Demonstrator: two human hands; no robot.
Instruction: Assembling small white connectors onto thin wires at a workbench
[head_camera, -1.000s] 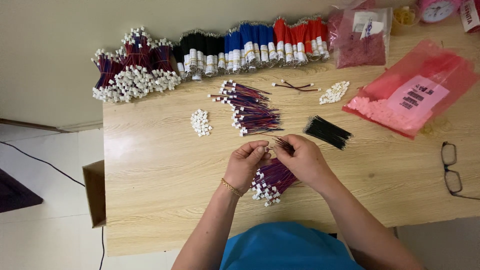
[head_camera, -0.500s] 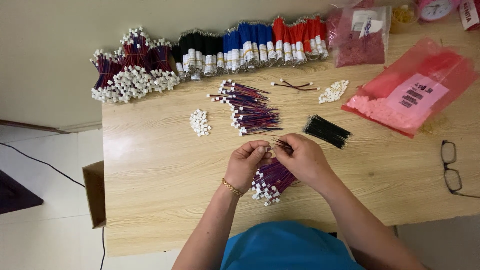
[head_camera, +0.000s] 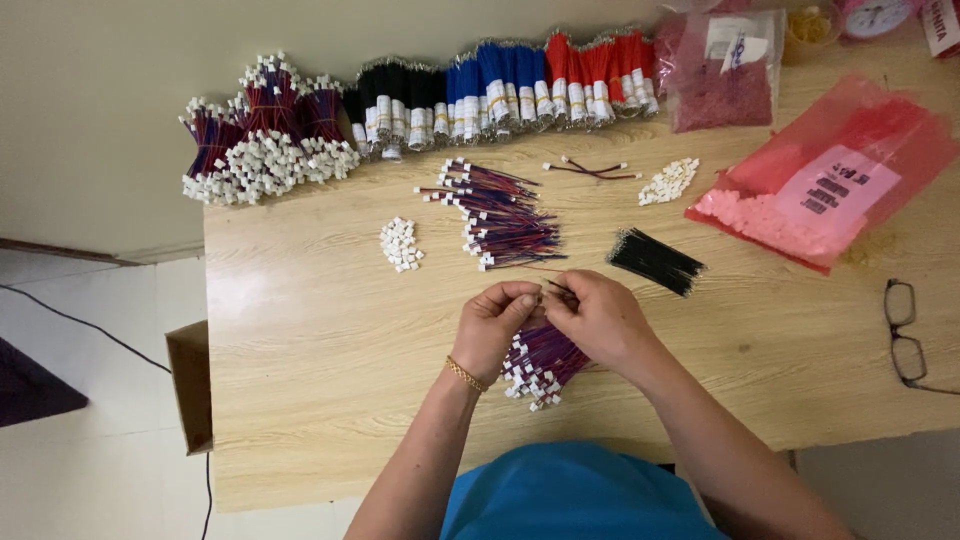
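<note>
From where I watch, almost nothing has moved since the earlier frames: both hands stay together over the same spot, and only the fingers have shifted slightly.

The pale wooden table (head_camera: 320, 330) fills most of the view. Along its far edge lies a long row of bundled wires in purple, black, blue and red (head_camera: 430, 100), many with white plug ends. At the far right sits a flat red plastic bag with a white label (head_camera: 830, 185), and behind it a smaller clear bag of red parts (head_camera: 722, 75). A loose fan of purple-red wires with white connectors (head_camera: 500, 215) lies mid-table, with a short bundle of black wires (head_camera: 655, 262) to its right.

My left hand (head_camera: 492, 330) and right hand (head_camera: 598, 320) meet fingertip to fingertip, pinched on a thin wire that I can barely make out between them. Under both hands, near the table's front edge, rests a bunch of purple-red wires tipped with white connectors (head_camera: 540, 365).

Smaller still: black-framed glasses (head_camera: 905, 335) at the right edge, a heap of little white connector housings (head_camera: 400, 244) left of the fan, and another small white heap (head_camera: 668, 181) further back.
</note>
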